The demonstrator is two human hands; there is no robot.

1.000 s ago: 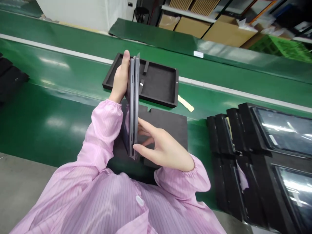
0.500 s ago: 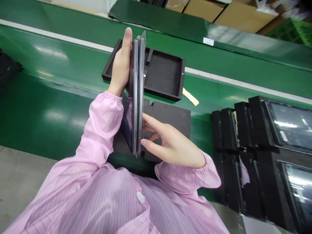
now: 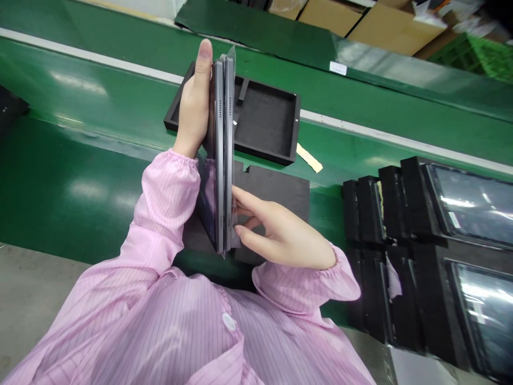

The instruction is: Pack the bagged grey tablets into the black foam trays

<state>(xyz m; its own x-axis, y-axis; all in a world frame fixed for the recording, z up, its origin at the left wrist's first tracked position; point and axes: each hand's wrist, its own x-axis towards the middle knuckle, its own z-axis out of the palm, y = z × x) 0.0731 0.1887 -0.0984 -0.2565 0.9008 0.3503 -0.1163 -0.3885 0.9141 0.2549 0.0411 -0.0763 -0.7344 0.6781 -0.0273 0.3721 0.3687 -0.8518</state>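
Observation:
Two thin grey tablets (image 3: 219, 160) stand on edge side by side, their speaker holes facing up. My left hand (image 3: 195, 101) grips them at the far end, thumb pointing away along the left one. My right hand (image 3: 276, 230) is at the right tablet's near part, fingertips against its outer face and the clear film there; the thumb is slightly off the edge. Behind the tablets lies an open black box tray (image 3: 266, 120). Beneath them is a flat black panel (image 3: 280, 190), partly hidden by my right hand.
Stacked black boxes (image 3: 414, 198) with tablets (image 3: 476, 200) lying against them fill the right side. A yellow paper strip (image 3: 310, 158) rests beside the tray. Cardboard boxes (image 3: 332, 18) stand beyond the green bench (image 3: 88, 176). A dark object (image 3: 12, 109) sits at far left.
My right thumb has lifted off the right tablet's edge and drawn slightly right, pulling at clear film. The left hand keeps its grip. The view has shifted slightly.

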